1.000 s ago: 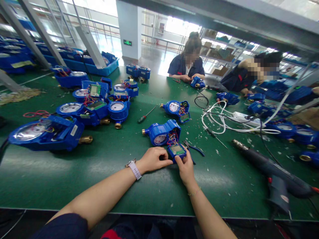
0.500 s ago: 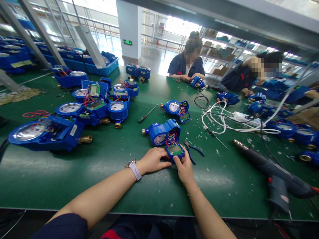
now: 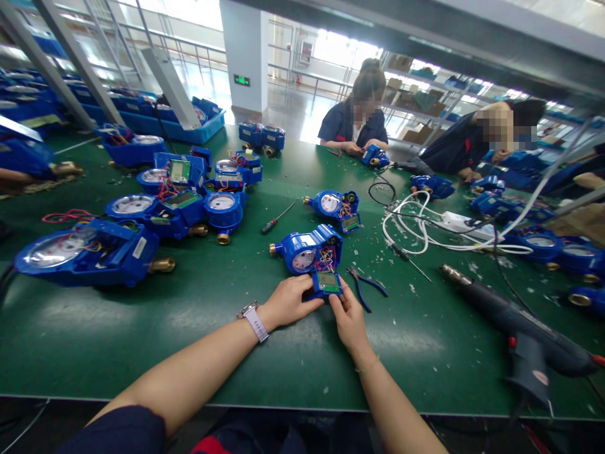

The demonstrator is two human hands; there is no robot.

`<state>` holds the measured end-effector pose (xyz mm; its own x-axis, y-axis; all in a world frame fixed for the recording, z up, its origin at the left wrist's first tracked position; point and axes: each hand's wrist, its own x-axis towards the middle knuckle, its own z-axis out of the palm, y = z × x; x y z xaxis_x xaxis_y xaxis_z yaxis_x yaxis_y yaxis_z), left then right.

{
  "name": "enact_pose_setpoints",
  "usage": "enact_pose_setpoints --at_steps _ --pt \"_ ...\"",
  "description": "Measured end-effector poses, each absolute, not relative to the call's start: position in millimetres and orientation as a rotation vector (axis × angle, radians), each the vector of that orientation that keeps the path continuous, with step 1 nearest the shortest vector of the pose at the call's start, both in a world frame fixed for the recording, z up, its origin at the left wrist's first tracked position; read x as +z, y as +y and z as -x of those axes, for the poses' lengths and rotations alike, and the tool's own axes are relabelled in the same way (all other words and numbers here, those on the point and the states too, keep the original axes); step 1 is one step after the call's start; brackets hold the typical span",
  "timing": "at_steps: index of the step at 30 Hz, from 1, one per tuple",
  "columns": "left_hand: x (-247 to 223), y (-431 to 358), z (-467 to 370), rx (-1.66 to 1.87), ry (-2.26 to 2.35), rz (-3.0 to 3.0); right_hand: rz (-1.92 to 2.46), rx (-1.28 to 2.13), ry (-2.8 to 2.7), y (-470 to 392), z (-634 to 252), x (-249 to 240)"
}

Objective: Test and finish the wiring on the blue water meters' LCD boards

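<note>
Left hand (image 3: 287,304) partly hidden by display module (image 3: 327,283); left-edge meter (image 3: 26,156) cut off

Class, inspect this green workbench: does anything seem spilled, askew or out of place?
Pale scraps litter the tabletop right of the pliers, looking like uncleared debris; nearby, the white cable lies in loose, untidy loops.

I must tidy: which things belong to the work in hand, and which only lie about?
Likely belonging:
- rectangular blue plastic display housing
- blue round-dialled meter wired to it

Apparently lying about:
- blue-handled pliers
- black heat gun
- thin red-grey screwdriver
</note>
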<state>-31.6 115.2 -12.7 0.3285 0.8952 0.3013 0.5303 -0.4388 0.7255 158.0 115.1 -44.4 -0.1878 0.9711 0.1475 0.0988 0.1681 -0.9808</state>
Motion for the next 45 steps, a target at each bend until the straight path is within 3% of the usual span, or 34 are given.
enact_pose_setpoints --at_steps 12,45 --pt "-11.3 113.2 32.9 1.101 1.195 -2.079 1.165 1.051 -1.499 113.3 -158.2 -47.5" --pt "-8.6 110.7 33.8 1.021 1.149 -1.972 1.111 1.156 -1.434 115.0 -161.8 -40.4"
